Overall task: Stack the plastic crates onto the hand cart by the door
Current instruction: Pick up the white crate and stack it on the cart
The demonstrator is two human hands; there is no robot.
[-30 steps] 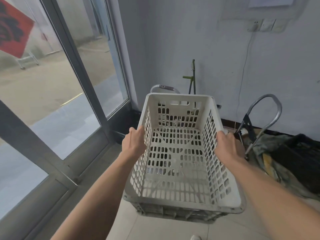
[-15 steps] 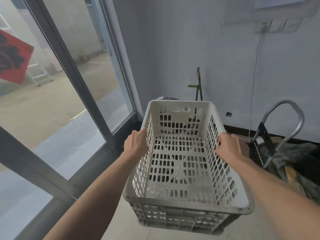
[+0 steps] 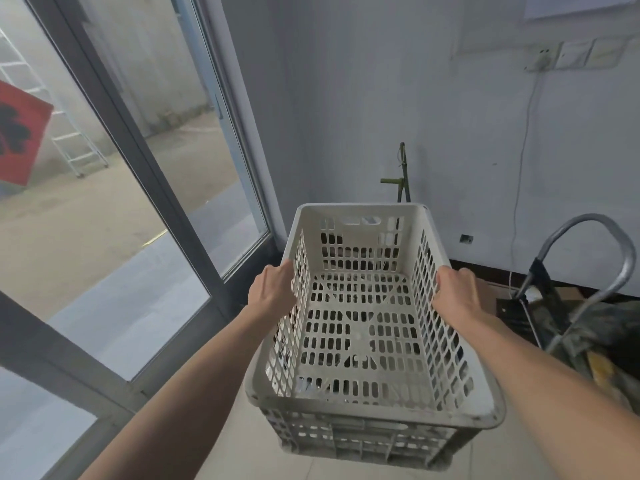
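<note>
I hold an empty white plastic crate with slotted walls and floor in front of me, above the tiled floor. My left hand grips its left rim and my right hand grips its right rim. The crate hides what lies directly beyond and below it; dark shapes show through its far slots. A hand cart with a curved metal handle stands at the right by the wall.
A glass door with a dark frame fills the left side. A green-handled tool leans in the corner against the grey wall. Crumpled cloth and cardboard lie around the cart's base. A cable hangs from a wall socket.
The crate has stayed in both hands and the view has tilted up. A metal handle seen behind the crate's far rim earlier is now hidden.
</note>
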